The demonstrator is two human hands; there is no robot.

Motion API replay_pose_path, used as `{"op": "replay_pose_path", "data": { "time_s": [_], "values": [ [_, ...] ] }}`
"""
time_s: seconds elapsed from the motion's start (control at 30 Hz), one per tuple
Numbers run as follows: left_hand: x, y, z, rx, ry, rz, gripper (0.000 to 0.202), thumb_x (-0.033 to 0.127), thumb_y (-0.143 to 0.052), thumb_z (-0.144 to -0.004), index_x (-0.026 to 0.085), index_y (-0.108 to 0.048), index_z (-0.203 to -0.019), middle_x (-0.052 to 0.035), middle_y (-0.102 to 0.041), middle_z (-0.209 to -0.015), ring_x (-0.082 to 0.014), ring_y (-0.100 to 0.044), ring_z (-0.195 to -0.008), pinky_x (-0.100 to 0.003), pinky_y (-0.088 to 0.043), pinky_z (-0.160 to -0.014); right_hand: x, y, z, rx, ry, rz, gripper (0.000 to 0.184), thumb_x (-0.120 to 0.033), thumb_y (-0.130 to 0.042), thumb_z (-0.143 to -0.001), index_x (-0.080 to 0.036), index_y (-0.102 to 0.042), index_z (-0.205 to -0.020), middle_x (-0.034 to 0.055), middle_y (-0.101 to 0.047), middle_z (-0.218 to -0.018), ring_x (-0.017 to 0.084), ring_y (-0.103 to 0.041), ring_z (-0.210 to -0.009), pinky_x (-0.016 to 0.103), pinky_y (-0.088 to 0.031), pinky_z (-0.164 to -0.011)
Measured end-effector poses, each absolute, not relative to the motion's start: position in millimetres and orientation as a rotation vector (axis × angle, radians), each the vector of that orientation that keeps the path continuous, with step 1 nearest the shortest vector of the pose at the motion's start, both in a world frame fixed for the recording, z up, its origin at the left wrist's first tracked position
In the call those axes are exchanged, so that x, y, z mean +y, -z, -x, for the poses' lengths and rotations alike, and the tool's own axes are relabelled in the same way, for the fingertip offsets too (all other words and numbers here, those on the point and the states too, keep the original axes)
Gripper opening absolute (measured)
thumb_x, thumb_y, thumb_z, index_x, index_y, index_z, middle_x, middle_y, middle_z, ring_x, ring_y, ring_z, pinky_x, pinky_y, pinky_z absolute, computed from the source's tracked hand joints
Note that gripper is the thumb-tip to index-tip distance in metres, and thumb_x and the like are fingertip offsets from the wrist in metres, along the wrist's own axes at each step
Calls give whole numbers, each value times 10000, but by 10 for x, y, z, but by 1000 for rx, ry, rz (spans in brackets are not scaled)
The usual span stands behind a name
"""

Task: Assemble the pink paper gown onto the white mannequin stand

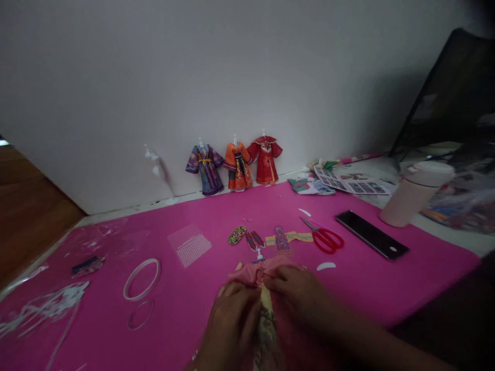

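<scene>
My left hand [234,314] and my right hand [296,293] are closed on a pink doll garment [253,273] near the front of the mat. The white neck tip of a small mannequin [259,254] pokes out above its gathered top. Below, between my hands, hangs a patterned yellowish panel [266,309]. Past the cloth lie an oval tin of tiny beads [237,235], two dark red cloth pieces [255,240] and a purple-and-yellow trim piece [281,238]. Red-handled scissors [327,239] rest to the right. My fingertips are partly buried in the cloth.
Three dressed mini mannequins [234,165] and a bare white one [157,167] stand along the wall. Right: a phone [371,234] and pale bottle [415,196]. Left on the pink mat [178,324]: a white ring [126,288], gem sheet [194,249] and white ribbons [58,304].
</scene>
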State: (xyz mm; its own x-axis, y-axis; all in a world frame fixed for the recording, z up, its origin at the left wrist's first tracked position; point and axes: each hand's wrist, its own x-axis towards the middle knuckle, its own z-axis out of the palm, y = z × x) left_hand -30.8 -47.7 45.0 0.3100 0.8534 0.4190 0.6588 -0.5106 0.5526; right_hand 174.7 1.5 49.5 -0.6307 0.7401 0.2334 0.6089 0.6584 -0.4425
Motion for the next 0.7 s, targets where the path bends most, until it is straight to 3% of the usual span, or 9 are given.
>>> {"op": "replay_pose_path", "data": {
  "time_s": [0.13, 0.37, 0.57, 0.7],
  "values": [
    [-468, -464, 322, 1377, -968, -2248, 194, 240, -477, -962, 270, -658, -1024, -34, -681, -919, -205, -616, -868, -379, -465, -776, -3, -597, -1738, -2472, -461, 1039, 267, -131, -487, -919, -231, -689, -1062, 49, -678, -970, 196, -578, -879, 310, -406, -746],
    [-478, -450, 342, 1384, -983, -2217, 191, 248, -477, -956, 273, -666, -972, -29, -684, -920, -210, -608, -871, -381, -452, -780, -85, -574, -1613, -2532, -473, 1113, 227, -94, -524, -874, -213, -701, -950, 55, -665, -940, 208, -568, -894, 347, -391, -817],
    [-411, -414, 481, 1559, -1252, -1891, 187, 346, -508, -936, 256, -672, -926, -38, -701, -909, -229, -632, -873, -380, -470, -799, 17, -631, -1668, -2515, -475, 1127, 281, -71, -491, -815, -223, -708, -910, 41, -654, -891, 188, -573, -823, 306, -402, -744],
    [-317, -429, 636, 1636, -1424, -1518, 257, 453, -552, -868, 220, -659, -871, -40, -691, -814, -236, -641, -804, -345, -493, -744, 329, -899, -1648, -2331, -467, 1422, 320, -76, -471, -823, -192, -697, -1017, 54, -703, -1010, 169, -622, -934, 259, -411, -794]
  ]
}}
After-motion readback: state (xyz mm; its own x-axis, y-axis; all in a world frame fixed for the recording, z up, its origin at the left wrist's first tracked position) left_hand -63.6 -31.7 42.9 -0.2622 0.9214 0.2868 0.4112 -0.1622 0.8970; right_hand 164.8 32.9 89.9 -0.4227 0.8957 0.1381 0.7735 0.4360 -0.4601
